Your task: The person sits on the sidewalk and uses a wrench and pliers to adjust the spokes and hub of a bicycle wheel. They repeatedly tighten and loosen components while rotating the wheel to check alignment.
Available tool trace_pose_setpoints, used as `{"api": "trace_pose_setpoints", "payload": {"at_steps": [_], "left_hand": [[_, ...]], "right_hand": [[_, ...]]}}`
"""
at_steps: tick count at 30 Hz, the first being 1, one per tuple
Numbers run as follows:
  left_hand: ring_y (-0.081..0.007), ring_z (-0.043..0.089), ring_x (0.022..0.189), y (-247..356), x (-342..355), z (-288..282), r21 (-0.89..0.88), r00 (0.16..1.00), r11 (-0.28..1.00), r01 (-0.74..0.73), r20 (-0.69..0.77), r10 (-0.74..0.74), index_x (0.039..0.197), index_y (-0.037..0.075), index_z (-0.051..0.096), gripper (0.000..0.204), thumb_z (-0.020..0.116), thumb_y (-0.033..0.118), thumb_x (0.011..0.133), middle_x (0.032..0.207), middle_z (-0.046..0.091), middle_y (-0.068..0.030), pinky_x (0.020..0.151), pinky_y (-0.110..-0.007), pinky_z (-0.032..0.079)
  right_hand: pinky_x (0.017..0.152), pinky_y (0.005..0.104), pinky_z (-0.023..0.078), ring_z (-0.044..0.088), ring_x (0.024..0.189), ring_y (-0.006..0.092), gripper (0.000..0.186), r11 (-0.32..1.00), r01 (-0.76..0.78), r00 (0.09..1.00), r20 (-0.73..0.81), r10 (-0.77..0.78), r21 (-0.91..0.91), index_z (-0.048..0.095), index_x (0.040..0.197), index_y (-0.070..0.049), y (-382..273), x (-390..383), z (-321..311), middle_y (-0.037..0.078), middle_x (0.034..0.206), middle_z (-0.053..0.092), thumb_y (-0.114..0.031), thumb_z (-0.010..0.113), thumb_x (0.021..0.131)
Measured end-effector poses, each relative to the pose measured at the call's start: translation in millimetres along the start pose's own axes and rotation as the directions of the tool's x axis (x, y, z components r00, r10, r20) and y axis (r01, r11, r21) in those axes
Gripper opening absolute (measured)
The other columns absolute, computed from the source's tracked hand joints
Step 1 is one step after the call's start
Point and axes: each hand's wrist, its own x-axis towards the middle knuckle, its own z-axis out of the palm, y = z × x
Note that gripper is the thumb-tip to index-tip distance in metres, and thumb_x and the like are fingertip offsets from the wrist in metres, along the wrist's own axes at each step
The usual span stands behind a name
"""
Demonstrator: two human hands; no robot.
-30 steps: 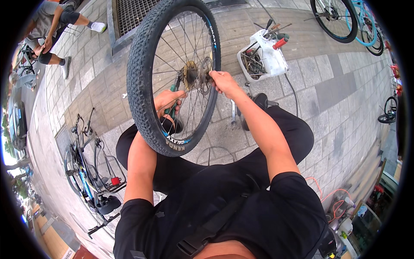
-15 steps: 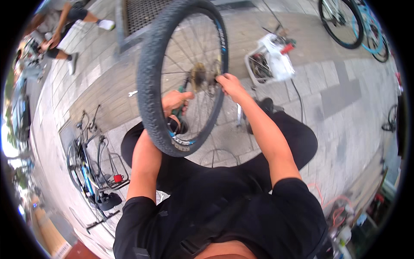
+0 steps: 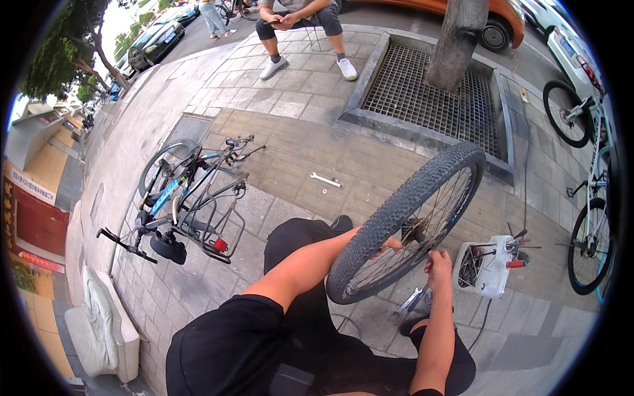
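A bicycle wheel [image 3: 400, 202] with a knobbly black tyre leans upright in front of me, its sprocket cluster [image 3: 414, 231] facing my left side. My left hand [image 3: 387, 246] reaches behind the tyre near the hub. Its fingers are curled, and spokes and tyre partly cover them. The green-handled tool seen in that hand a moment ago is mostly hidden now. On the wheel's other side, my right hand [image 3: 437, 264] is closed in a pinch by the axle; what lies between the fingertips is too small to make out.
A spanner [image 3: 326, 180] lies on the paving ahead, another tool [image 3: 412, 301] beside my right forearm. A white container of tools [image 3: 487, 280] stands to the right. A wheelless-looking bicycle frame [image 3: 173, 191] lies left. Beyond are a tree grate [image 3: 422, 99], a seated person [image 3: 300, 16] and parked bicycles [image 3: 588, 231].
My view has swung left and up, so the wheel and both hands appear farther right. Both hands stay by the hub; the right one looks slightly lower beside the axle.
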Motion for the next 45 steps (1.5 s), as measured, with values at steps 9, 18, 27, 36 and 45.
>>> {"api": "trace_pose_setpoints", "payload": {"at_steps": [9, 18, 27, 36, 45], "left_hand": [[-0.0189, 0.06, 0.056, 3, -3, 3, -0.076, 0.994, 0.991, -0.107, 0.015, 0.108, 0.095, -0.005, 0.073, 0.051, 0.081, 0.044, 0.081, 0.065, 0.06, -0.0085, 0.052, -0.037, 0.049], [-0.0186, 0.059, 0.056, -5, -5, -2, -0.129, 0.985, 0.977, -0.169, 0.01, 0.171, 0.095, -0.005, 0.073, 0.051, 0.08, 0.044, 0.082, 0.066, 0.06, -0.0082, 0.052, -0.037, 0.049], [-0.0184, 0.059, 0.056, -11, -9, -3, -0.154, 0.984, 0.973, -0.174, 0.011, 0.178, 0.095, -0.004, 0.073, 0.05, 0.08, 0.043, 0.082, 0.066, 0.06, -0.0079, 0.052, -0.036, 0.049], [-0.0181, 0.059, 0.056, -12, -8, -3, -0.165, 0.983, 0.97, -0.177, 0.013, 0.182, 0.096, -0.004, 0.073, 0.049, 0.08, 0.043, 0.083, 0.066, 0.059, -0.0076, 0.052, -0.036, 0.049], [-0.0179, 0.058, 0.056, -18, -10, -4, -0.198, 0.979, 0.959, -0.201, 0.006, 0.206, 0.096, -0.004, 0.073, 0.049, 0.079, 0.043, 0.083, 0.066, 0.059, -0.0073, 0.051, -0.036, 0.049]], "right_hand": [[0.044, 0.0341, 0.038, 0.049, 0.052, 0.0163, 0.026, 0.96, -0.28, 0.96, 0.023, 0.28, 0.022, 0.058, 0.089, -0.009, -25, -9, 5, 0.003, 0.067, 0.052, -0.034, 0.057, 0.098], [0.043, 0.0321, 0.04, 0.052, 0.053, 0.0155, 0.026, 0.984, -0.179, 0.984, -0.009, 0.179, 0.02, 0.058, 0.09, -0.008, -22, -16, 7, 0.002, 0.071, 0.054, -0.033, 0.058, 0.097], [0.046, 0.0329, 0.039, 0.05, 0.053, 0.0164, 0.027, 0.998, -0.009, 1.0, -0.003, 0.009, -0.06, 0.055, 0.088, -0.011, -1, 3, 0, 0.003, 0.068, 0.051, -0.036, 0.058, 0.098], [0.047, 0.0342, 0.041, 0.053, 0.057, 0.0171, 0.023, 0.978, -0.209, 0.975, 0.074, 0.208, 0.005, 0.055, 0.099, -0.011, -9, 7, -10, 0.003, 0.074, 0.054, -0.033, 0.059, 0.097], [0.048, 0.0348, 0.041, 0.053, 0.059, 0.017, 0.024, 0.963, -0.264, 0.964, 0.023, 0.266, -0.047, 0.054, 0.102, -0.011, -19, -4, -5, 0.004, 0.078, 0.054, -0.033, 0.061, 0.097]]}}
